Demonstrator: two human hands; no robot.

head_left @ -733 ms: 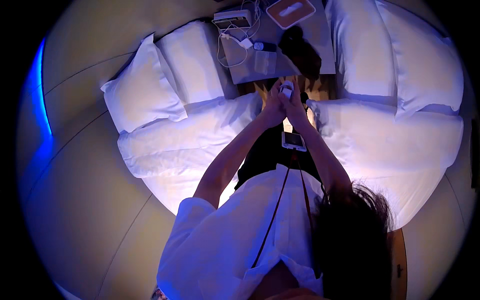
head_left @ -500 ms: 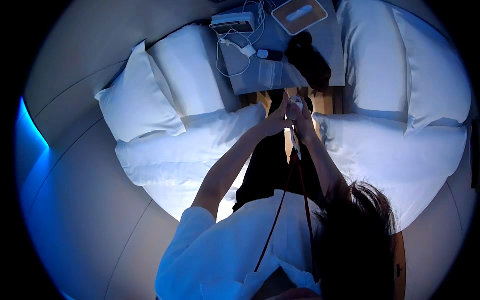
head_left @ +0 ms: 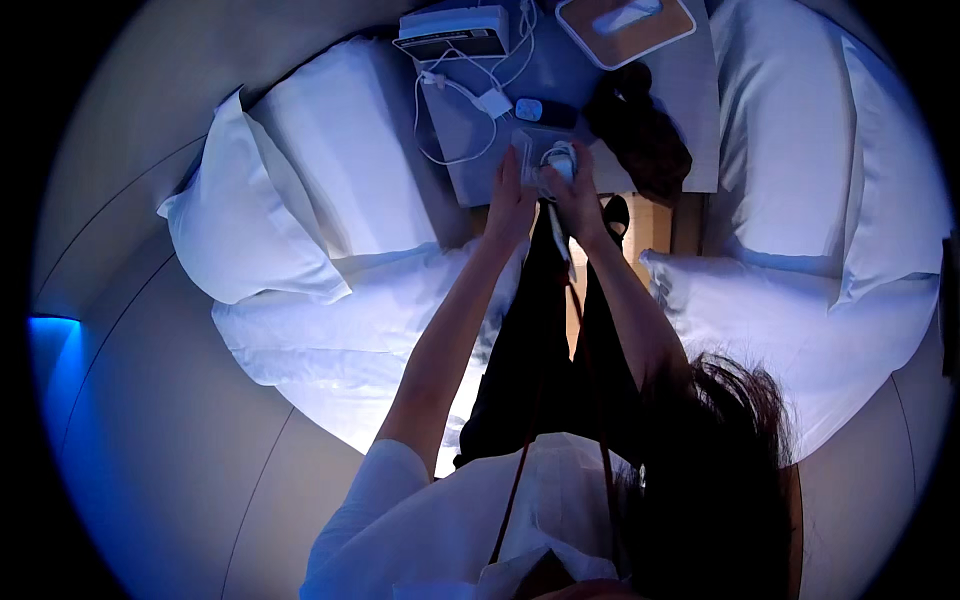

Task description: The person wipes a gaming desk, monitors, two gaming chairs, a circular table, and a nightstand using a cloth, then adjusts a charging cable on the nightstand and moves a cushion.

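Two white beds [head_left: 330, 330] lie left and right, with a grey worktop [head_left: 690, 110] between them at the far end. On it sit a box [head_left: 455, 32], a tray [head_left: 625, 28], a dark bag [head_left: 640, 135] and a white cable [head_left: 455, 110]. Left hand [head_left: 510, 205] and right hand [head_left: 580, 195] meet at its near edge, both grips closed round a small white device [head_left: 558, 160].

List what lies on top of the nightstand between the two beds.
On the nightstand: a white box-like device, tangled white cable, a small charger, a tan tray and a dark bundle. Both hands cover part of its front edge.
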